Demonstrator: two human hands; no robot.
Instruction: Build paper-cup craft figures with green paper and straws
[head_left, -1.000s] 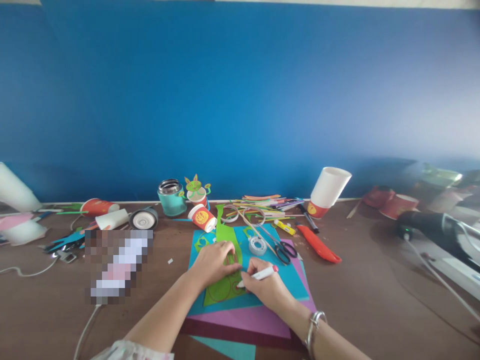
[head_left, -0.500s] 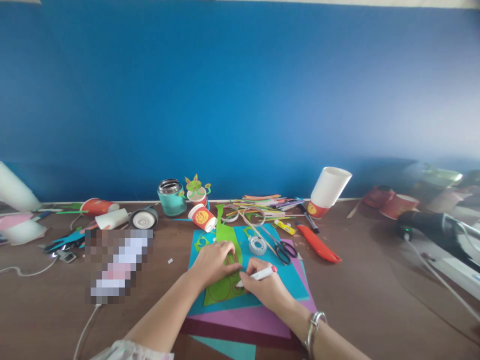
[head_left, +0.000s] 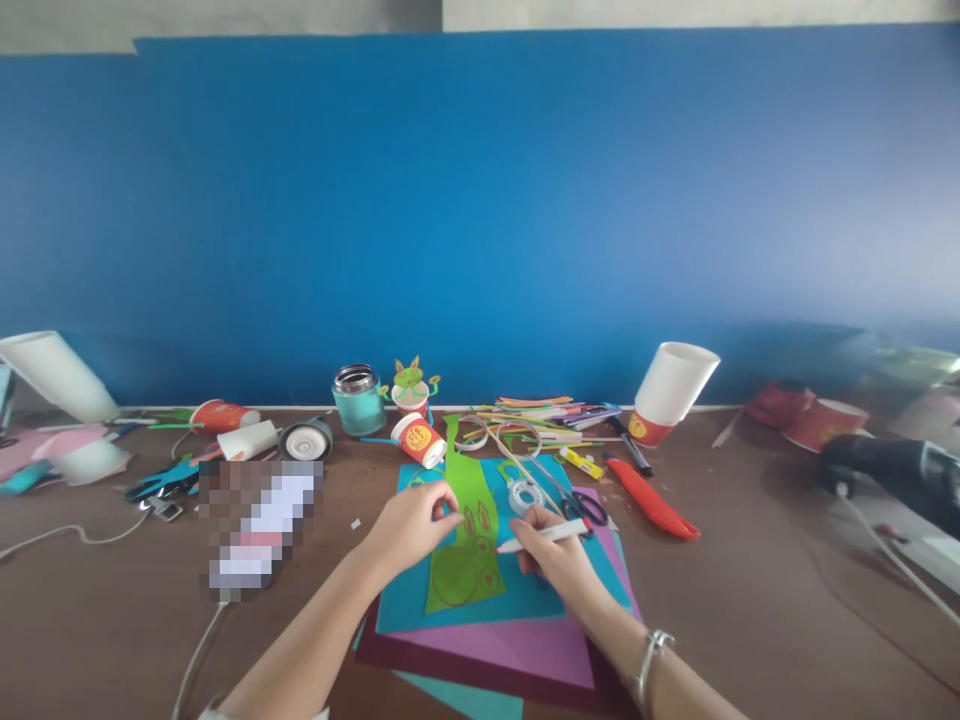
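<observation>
A white marker (head_left: 547, 534) with a red end is in my right hand (head_left: 553, 556), its tip at the right edge of a green paper (head_left: 469, 480). Red outlines are drawn on that paper: a large circle, two small circles with marks inside, and two pointed ear shapes. My left hand (head_left: 420, 522) hovers at the paper's left side, fingers loosely curled and thumb apart, holding nothing. Under the green paper lie a blue sheet (head_left: 409, 612) and a purple sheet (head_left: 517, 650). A tape roll (head_left: 525, 496) and dark-handled scissors (head_left: 591, 508) rest beyond my right hand.
Behind stand a teal flask (head_left: 358, 402) and a paper cup with a green animal face (head_left: 409, 376). A tipped cup (head_left: 420, 441), coloured sticks (head_left: 536, 410), a yellow glue stick (head_left: 581, 462), a red cutter-like tool (head_left: 652, 498) and stacked white cups (head_left: 675, 385) surround the sheets.
My left hand has lifted off the green paper, uncovering the ear outlines. My right hand has drawn the marker up and right, away from the small lower circle. The view has shifted slightly.
</observation>
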